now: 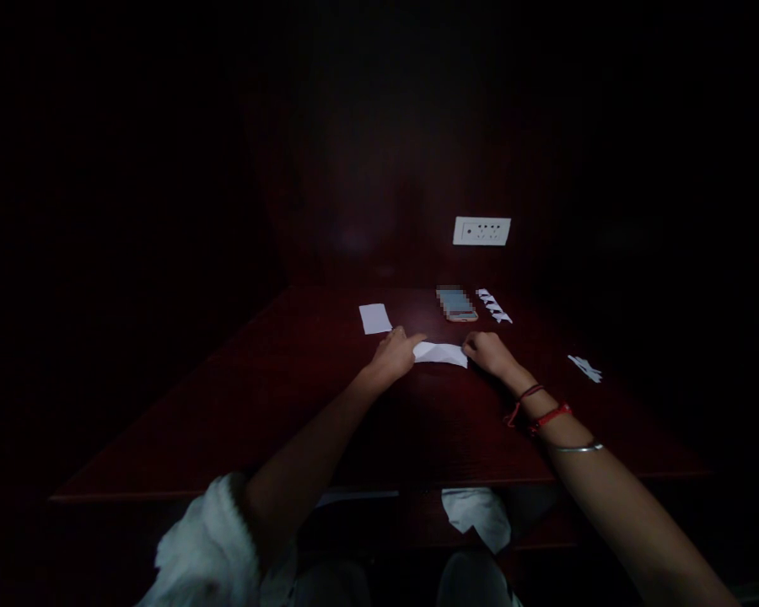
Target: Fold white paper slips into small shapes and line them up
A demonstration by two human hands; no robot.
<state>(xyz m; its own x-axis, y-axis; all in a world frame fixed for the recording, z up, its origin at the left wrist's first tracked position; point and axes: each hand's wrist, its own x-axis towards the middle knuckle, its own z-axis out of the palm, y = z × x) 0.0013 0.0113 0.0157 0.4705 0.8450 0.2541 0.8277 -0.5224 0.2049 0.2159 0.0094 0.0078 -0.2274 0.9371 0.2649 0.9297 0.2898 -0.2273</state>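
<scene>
- White folded sheet of paper point(441, 353) lies flat on the dark reddish-brown wooden table point(278, 405), near the middle of it and straight ahead of the person, stretched between the two hands.
- The left hand point(392, 352) rests on the paper's left end, its fingers curled in and drawn together over that end.
- The right hand point(487, 350) is on the paper's right end in the same way, knuckles up and fingers bunched on the edge; the dim light hides the fingertips themselves.
- The right wrist wears red cord bracelets point(542, 412), and a thin silver bangle point(578, 448) sits further up the forearm.
- A fluffy white sleeve point(208, 548) is pushed up on the left arm, near the elbow.
- A small white rectangular paper sheet point(375, 319) lies flat just beyond the left hand, apart from the folded one.
- A smartphone with an orange-toned edge point(457, 304) lies beyond the paper, between the two hands' line and the wall; its screen is blurred.
- Just right of the phone, a row of small white folded paper pieces point(493, 306) runs diagonally.
- Another small white folded paper piece point(585, 368) lies well off to the right of the right hand.
- A white rectangular wall socket plate point(481, 231) sits on the dark wall behind the table.
</scene>
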